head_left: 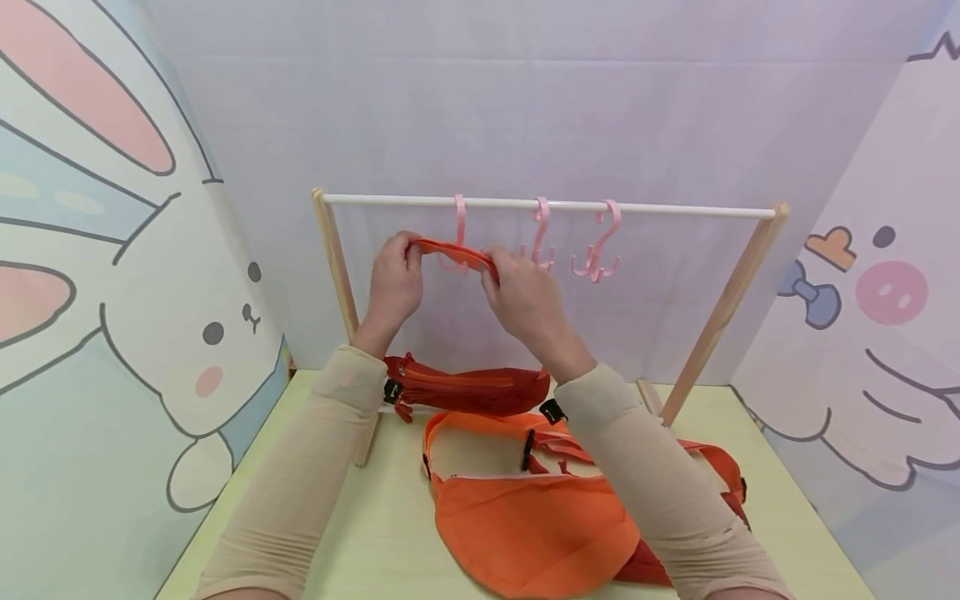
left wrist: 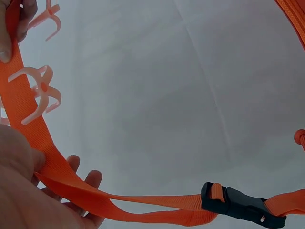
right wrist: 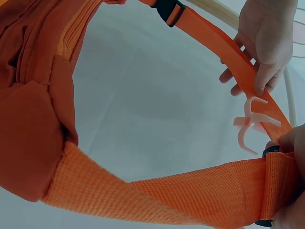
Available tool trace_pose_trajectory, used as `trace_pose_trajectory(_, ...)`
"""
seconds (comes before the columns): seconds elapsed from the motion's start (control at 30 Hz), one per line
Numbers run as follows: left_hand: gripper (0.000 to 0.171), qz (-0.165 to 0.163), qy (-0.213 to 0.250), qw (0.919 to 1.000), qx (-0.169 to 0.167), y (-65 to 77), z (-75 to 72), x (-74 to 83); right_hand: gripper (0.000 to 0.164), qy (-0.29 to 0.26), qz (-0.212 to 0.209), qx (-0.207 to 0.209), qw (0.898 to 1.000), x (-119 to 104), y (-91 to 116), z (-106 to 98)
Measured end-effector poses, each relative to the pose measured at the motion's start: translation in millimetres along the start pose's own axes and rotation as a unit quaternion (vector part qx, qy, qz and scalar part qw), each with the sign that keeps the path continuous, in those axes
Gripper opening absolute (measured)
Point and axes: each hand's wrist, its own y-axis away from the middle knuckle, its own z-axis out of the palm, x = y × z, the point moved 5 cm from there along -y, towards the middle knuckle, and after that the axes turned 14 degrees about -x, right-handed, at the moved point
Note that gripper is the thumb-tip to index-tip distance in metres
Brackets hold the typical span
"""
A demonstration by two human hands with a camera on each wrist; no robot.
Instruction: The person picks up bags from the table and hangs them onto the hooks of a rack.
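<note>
A red-orange waist bag (head_left: 472,390) hangs by its orange strap (head_left: 452,252), its body between and below my forearms. My left hand (head_left: 396,279) pinches the strap on the left, thumb in front and fingers behind. Farther right along it, my right hand (head_left: 525,296) grips the strap by its black slider (right wrist: 272,150). The stretch between my hands overlaps the leftmost pink hook (head_left: 461,218); in the left wrist view this hook's prongs (left wrist: 44,89) show in front of the strap. A black buckle (left wrist: 238,205) joins the strap beyond my left hand.
Two more pink hooks (head_left: 540,233) hang along the white rail (head_left: 675,209) of a wooden-legged rack (head_left: 723,312). On the pale table (head_left: 352,517) lie an orange bag (head_left: 532,529) and a darker red bag (head_left: 647,567) partly beneath it. Cartoon-printed panels stand at both sides.
</note>
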Motion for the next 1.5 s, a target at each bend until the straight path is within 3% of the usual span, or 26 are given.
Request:
trace_pose_trajectory(0.37,0.027,0.008,-0.002,1.0000,0.004,10.3,5.6,-12.4,0.017,0.004,0.017,-0.007,1.000,8.4,0.8,13.2)
trace_pose_trajectory(0.67,0.031,0.049,-0.047,0.9976,0.010,29.1,9.2,-8.4,0.017,-0.001,0.026,-0.008,1.000,12.2,0.6,17.5)
trace_pose_trajectory(1.03,0.037,0.061,-0.042,0.9972,0.010,46.0,15.1,-9.3,0.014,0.006,0.050,-0.028,0.998,21.8,1.5,29.3)
trace_pose_trajectory(1.33,0.041,0.064,-0.060,0.9960,0.015,55.0,18.9,-18.1,0.022,-0.023,0.057,-0.036,0.997,28.1,7.3,41.4)
trace_pose_trajectory(1.5,0.046,0.051,-0.065,0.9965,0.012,59.9,20.4,-23.8,0.037,-0.058,0.065,-0.033,0.996,34.5,12.2,46.4)
